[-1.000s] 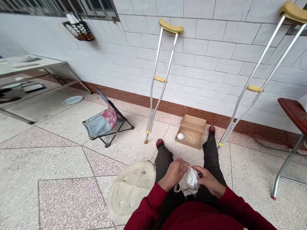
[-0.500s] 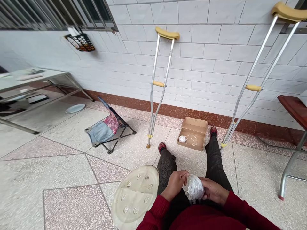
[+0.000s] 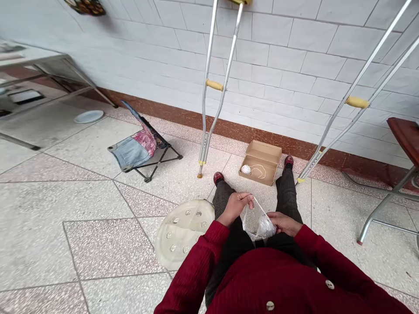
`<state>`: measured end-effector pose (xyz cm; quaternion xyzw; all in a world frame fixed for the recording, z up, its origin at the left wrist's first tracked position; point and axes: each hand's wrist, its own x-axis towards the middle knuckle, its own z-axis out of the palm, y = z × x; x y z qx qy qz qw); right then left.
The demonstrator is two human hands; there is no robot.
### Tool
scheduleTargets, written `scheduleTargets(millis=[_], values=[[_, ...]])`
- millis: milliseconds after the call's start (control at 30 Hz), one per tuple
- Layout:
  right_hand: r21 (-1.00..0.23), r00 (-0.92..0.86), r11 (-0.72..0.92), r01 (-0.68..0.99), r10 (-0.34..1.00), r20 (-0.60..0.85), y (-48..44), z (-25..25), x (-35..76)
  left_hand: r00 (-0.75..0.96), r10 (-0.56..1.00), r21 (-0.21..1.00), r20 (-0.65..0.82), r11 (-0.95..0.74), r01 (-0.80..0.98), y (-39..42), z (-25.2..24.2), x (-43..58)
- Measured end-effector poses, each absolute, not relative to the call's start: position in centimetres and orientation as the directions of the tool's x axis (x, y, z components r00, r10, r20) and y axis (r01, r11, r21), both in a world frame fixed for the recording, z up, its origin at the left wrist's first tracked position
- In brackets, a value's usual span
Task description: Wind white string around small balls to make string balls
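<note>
Above my lap, a clear, thin plastic bag [image 3: 253, 222] is stretched between both hands. My left hand [image 3: 237, 207] pinches its top edge, and a taut strip of the rim runs from there toward the right. On the other side my right hand [image 3: 284, 223] grips the bag with fingers closed around its edge. A whitish, crumpled bulk shows at the bag's right side; whether it is bunched plastic or something inside, I cannot tell. Between my feet, an open cardboard box [image 3: 258, 176] holds a ball of white string [image 3: 246, 169] with a loose length trailing.
Two crutches [image 3: 214, 85] [image 3: 356, 102] lean on the tiled wall. A folding stool [image 3: 132, 150] stands left, with a round cushion-like disc [image 3: 168, 213] near my left leg. A table [image 3: 49, 59], a pale plate [image 3: 89, 116] and a red-seated chair [image 3: 404, 139] flank the floor.
The bag, earlier bunched into a rounded white bundle, is now pulled wide with its rim stretched. My left hand has drawn away from my right. The view has tilted downward.
</note>
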<state>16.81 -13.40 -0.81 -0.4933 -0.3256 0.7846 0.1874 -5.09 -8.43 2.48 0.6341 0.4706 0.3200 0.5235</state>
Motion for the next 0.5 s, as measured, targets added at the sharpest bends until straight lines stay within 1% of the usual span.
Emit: scheduleTargets(millis=[67,133,233,300,400,500], values=[[-0.677,-0.486,-0.734,0.045,0.577,-0.657,-13.9,-0.8,17.0,0.388,0.917,0.92,-0.087,-0.075,0.384,-8.7,1.8,-5.4],[-0.68,-0.502,-0.733,-0.018,0.595,-0.628,-13.9,-0.1,17.2,0.381,0.921,0.882,-0.084,-0.109,0.458,-8.9,1.1,-5.7],[-0.678,-0.454,-0.703,-0.214,0.686,-0.568,-13.3,2.0,17.3,0.362,0.927,0.871,-0.1,-0.095,0.483,-9.4,0.2,-5.9],[-0.659,-0.419,-0.684,-0.313,0.722,-0.551,-12.5,3.4,17.4,0.368,0.922,0.867,-0.12,-0.083,0.492,-10.2,-0.5,-5.5],[-0.647,-0.36,-0.652,-0.395,0.758,-0.544,-11.3,4.6,17.4,0.422,0.891,0.871,-0.169,-0.066,0.488,-12.1,-1.2,-4.0],[-0.658,-0.296,-0.625,-0.419,0.779,-0.552,-10.3,4.0,17.2,0.489,0.845,0.879,-0.217,-0.049,0.475,-14.1,-1.5,-2.2]])
